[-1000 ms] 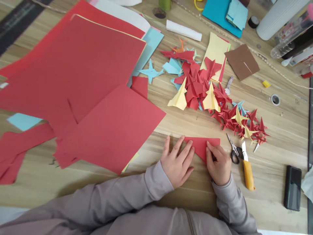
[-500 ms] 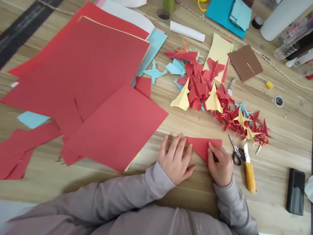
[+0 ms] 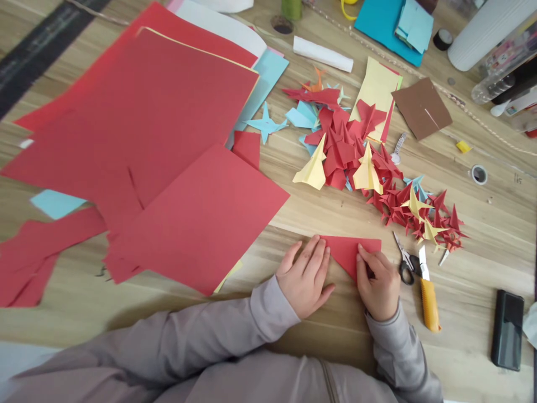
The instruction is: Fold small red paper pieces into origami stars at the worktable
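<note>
The wooden tabletop (image 3: 482, 240) was crowded with paper. Nearest the person, the left hand (image 3: 304, 278) lay flat with its fingers spread apart, their tips just at the corner of a folded red paper triangle (image 3: 346, 254), which sat on the wood between the hands with its point toward the person. The right hand (image 3: 378, 285) was curled closed on the triangle's right side. Just beyond it lay scissors (image 3: 405, 265) and a yellow-handled utility knife (image 3: 429, 305), with a black phone (image 3: 507, 330) further right. Ahead, finished paper planes (image 3: 339, 151) formed a red, yellow and blue heap, while unfolded red sheets (image 3: 197, 218) lay to the left. At the far corner, a clear plastic box (image 3: 507, 47) held items too blurred to tell.
</note>
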### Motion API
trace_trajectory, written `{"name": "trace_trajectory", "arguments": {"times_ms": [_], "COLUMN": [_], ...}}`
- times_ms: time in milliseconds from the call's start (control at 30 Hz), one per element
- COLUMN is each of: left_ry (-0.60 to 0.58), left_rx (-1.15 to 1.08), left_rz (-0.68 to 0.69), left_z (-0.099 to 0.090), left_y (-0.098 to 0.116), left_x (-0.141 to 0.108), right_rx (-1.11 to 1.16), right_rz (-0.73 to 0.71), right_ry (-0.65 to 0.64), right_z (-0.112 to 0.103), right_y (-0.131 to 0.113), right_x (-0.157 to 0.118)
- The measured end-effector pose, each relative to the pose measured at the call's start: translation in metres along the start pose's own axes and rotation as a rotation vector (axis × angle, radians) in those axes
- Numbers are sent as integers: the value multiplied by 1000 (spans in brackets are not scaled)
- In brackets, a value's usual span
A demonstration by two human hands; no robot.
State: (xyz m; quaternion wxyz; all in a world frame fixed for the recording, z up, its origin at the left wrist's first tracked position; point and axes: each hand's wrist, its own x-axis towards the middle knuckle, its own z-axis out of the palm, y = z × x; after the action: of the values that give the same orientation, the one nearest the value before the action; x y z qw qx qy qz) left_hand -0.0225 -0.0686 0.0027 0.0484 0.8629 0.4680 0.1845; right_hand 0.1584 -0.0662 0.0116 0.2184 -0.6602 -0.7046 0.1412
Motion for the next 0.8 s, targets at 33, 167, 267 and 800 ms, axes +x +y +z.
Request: {"name": "trace_trajectory", "arguments": {"times_ms": [33, 167, 267, 800], "left_ry": [-3, -18, -36, -86], "left_rx": [-1, -22, -45, 1], "left_rz": [0, 2, 0, 73], "left_z": [0, -3, -5, 3], "left_y": [0, -2, -5, -11], "left_x": [0, 3, 6, 10], "right_rx": [0, 4, 4, -36], "right_rz": [1, 4, 16, 11], "right_ry": [-4, -17, -18, 17], "right_z": [0, 0, 0, 3], "right_y": [0, 0, 0, 1], "right_x": [0, 0, 0, 3]}}
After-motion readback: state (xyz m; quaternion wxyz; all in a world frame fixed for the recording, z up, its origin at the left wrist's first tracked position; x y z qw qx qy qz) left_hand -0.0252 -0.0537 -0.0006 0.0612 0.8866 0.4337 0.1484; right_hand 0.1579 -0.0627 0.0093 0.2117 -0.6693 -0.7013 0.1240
